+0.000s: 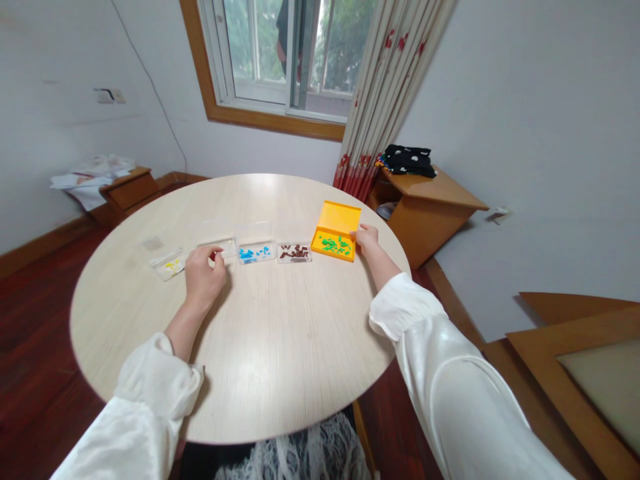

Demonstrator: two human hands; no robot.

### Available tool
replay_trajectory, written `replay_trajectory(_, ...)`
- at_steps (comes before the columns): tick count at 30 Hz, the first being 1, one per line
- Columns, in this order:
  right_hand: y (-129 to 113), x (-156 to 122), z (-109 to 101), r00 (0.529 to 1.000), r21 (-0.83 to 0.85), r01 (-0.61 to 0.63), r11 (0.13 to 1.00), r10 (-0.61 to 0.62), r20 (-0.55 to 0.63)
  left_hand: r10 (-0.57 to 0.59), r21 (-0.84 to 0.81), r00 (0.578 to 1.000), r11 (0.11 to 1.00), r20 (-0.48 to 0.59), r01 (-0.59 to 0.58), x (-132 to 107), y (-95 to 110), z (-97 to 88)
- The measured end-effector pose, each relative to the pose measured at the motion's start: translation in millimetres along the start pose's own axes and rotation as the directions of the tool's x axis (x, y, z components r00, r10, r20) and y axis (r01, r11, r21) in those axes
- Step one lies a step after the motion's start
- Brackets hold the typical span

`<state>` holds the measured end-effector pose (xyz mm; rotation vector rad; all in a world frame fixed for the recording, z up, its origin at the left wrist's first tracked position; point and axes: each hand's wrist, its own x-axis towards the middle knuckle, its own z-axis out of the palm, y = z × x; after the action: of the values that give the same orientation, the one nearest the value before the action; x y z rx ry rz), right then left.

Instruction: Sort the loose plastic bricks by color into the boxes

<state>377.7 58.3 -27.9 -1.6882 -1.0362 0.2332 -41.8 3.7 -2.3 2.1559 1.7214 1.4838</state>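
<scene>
A row of small open boxes lies across the round table (260,347). My left hand (204,272) rests curled, fingertips pinched at a clear box (219,245) holding pale pieces. My right hand (367,240) grips the right edge of an orange box (334,235) with green pieces and its lid raised. Between them sit a clear box of blue pieces (255,252) and one of brown pieces (294,252). A clear box with yellow pieces (167,264) lies left of my left hand.
A wooden cabinet (425,203) with dark folded cloth (407,160) stands behind the table on the right, by a curtain (385,100) and window. A low wooden stand (127,187) with papers is at the left wall. Wooden furniture (575,360) is at the right.
</scene>
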Motion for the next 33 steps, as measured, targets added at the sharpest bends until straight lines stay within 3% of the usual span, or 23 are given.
replay_trajectory(5,2,-12,-16,0.999,0.063,-0.031,0.998,0.032,-0.014,-0.011,0.009,1.000,1.000,0.006,0.011,0,1,-0.2)
replay_trajectory(11,12,-36,-56,0.975,-0.050,0.220,0.974,-0.220,-0.003,-0.009,0.003,1.000,1.000,0.008,0.009,0,1,-0.2)
replay_trajectory(15,13,-48,-80,0.910,-0.199,0.401,0.894,-0.365,0.197,-0.012,0.001,1.000,1.000,0.018,0.012,0,0,-0.1)
replay_trajectory(19,6,-52,-92,0.832,-0.267,0.529,0.806,-0.429,0.352,-0.013,-0.001,1.000,1.000,0.020,0.013,0,-1,-0.3)
replay_trajectory(27,-4,-57,-107,0.727,-0.341,0.628,0.699,-0.372,0.578,-0.029,-0.004,1.000,1.000,0.013,0.029,0,1,-1.2)
replay_trajectory(33,-12,-60,-119,0.649,-0.302,0.645,0.701,-0.295,0.701,-0.030,-0.005,0.999,1.000,0.012,0.030,-1,2,-1.2)
